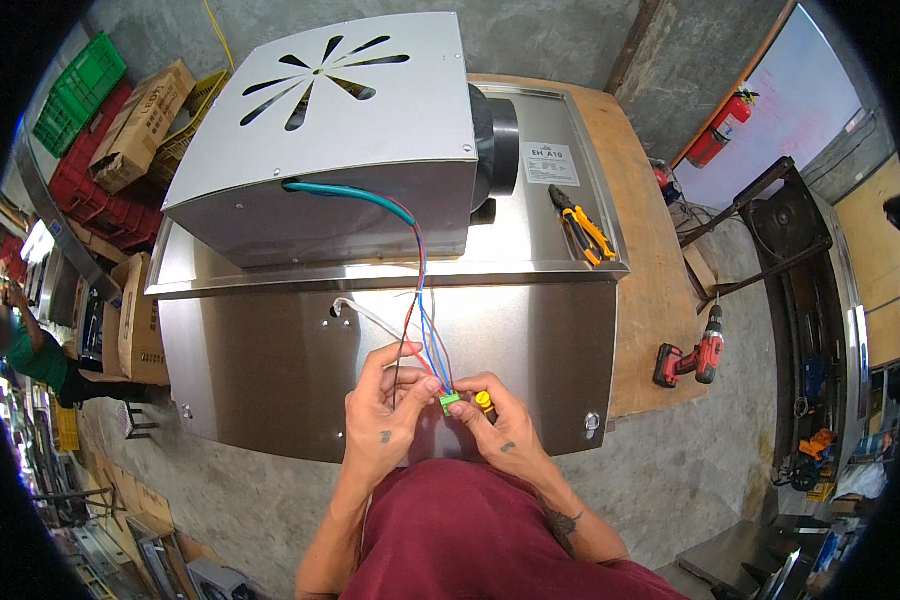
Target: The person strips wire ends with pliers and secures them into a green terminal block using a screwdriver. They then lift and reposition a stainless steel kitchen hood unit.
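One green connector [450, 404] above steel panel [260, 350]; right hand [500, 430] pinches it, yellow-ended tool [485, 401] tucked alongside; left hand [382, 418] pinching among thin wires [430, 335], exact one unclear. Wire-seating apparently in hand; next move calls for steady connector, careful wire alignment.

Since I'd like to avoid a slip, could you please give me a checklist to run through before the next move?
1. Green connector steadied: ok, it is in the fingers of the right hand, with the left hand close beside it.
2. Blue wires led to the connector: ok.
3. Wire ends fully seated: cannot tell, too small to see.
4. Black wire at the connector: not ok, it runs down by the left hand, apart from it.
5. Yellow-ended tool to hand: ok, at the right hand.
6. Pliers away from the wires: ok, lying apart.
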